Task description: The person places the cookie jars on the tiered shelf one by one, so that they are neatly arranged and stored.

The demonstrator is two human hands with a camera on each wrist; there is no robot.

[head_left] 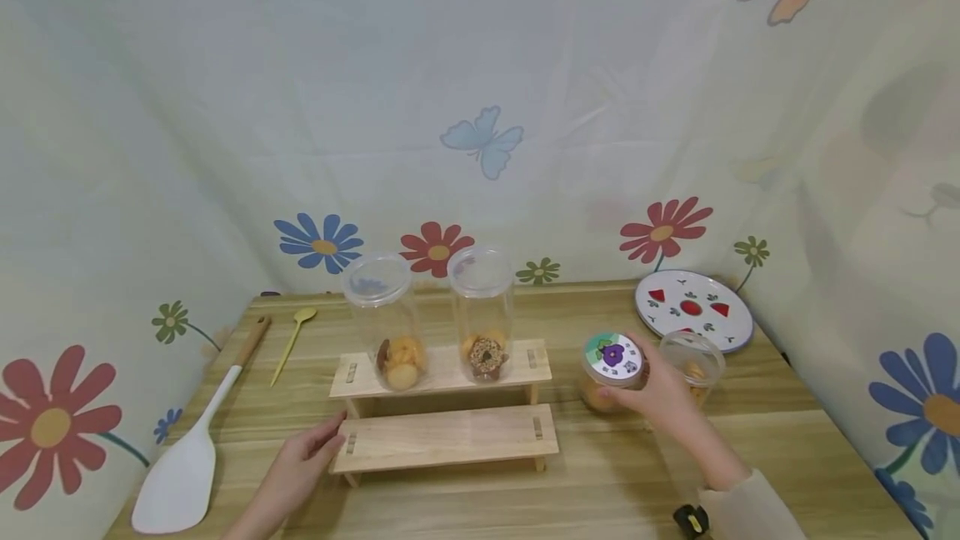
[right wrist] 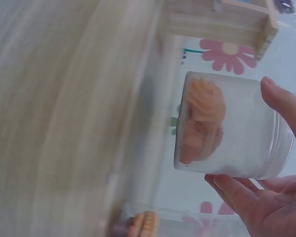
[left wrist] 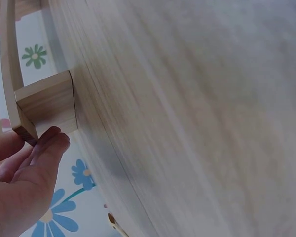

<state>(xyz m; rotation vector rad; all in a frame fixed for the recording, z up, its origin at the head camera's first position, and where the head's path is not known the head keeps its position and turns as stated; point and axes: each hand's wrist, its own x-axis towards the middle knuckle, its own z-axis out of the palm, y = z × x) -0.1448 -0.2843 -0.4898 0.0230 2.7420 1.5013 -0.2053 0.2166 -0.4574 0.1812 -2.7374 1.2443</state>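
My right hand (head_left: 667, 390) grips a short clear jar (head_left: 596, 394) with a purple-flower lid, thumb and fingers on opposite sides near its top. Piped cookies (right wrist: 202, 121) lie inside at its base, seen in the right wrist view, where the jar is off the table. At the left end of the lower wooden shelf (head_left: 450, 437), my left hand (head_left: 300, 461) pinches the board's corner between thumb and fingers. Behind it, a higher wooden shelf (head_left: 442, 369) bears two tall lidded clear jars, the left jar (head_left: 378, 294) and the right jar (head_left: 480, 290), with cookies at the bottom.
Another clear jar (head_left: 693, 352) with cookies stands just right of my right hand. Behind it lies a round plate (head_left: 720, 294) with red patterns. A white spatula (head_left: 180, 477) and a small yellow spoon (head_left: 288, 348) lie at the left. Flowered cloth (head_left: 480, 48) surrounds the table.
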